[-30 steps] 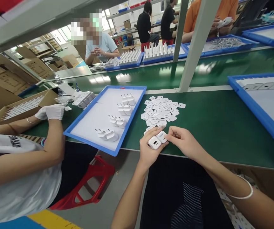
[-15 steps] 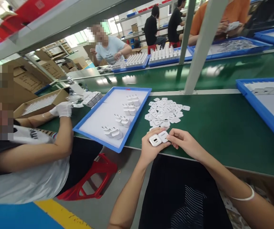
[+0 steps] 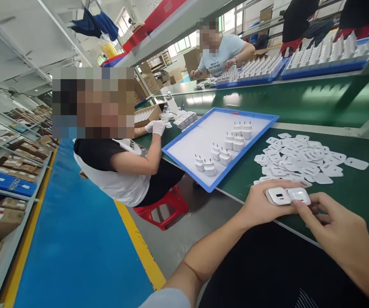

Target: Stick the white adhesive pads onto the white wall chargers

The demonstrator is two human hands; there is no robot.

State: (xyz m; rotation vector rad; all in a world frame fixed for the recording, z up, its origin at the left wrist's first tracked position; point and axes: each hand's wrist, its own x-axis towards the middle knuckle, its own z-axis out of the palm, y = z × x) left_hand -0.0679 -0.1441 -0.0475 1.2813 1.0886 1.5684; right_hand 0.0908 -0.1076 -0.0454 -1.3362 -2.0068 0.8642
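My left hand point(image 3: 257, 203) is closed around two white plug chargers side by side. The nearer-left charger point(image 3: 278, 196) faces up with a dark port and a small slot. On the right one point(image 3: 301, 195) the face is a smooth, glossy white plate. My right hand point(image 3: 338, 218) is closed at that charger, its thumb pressed on the lower edge of the face and the other fingers partly hidden behind. Just beyond my hands lies a heap of thin white cover plates point(image 3: 300, 156) on the green bench. One plate point(image 3: 357, 163) lies at the heap's right.
A blue-rimmed tray point(image 3: 215, 188) to the left holds several upright chargers point(image 3: 232, 141). A co-worker in white gloves point(image 3: 157, 127) sits on a red stool point(image 3: 167, 211) beside me. Trays of chargers point(image 3: 261, 68) stand across the bench, near another person point(image 3: 223, 49).
The view has swung left, bringing the aisle and shelves in. My right thumb has shifted from the right side of the second charger's face to its lower edge; printed lettering no longer shows.
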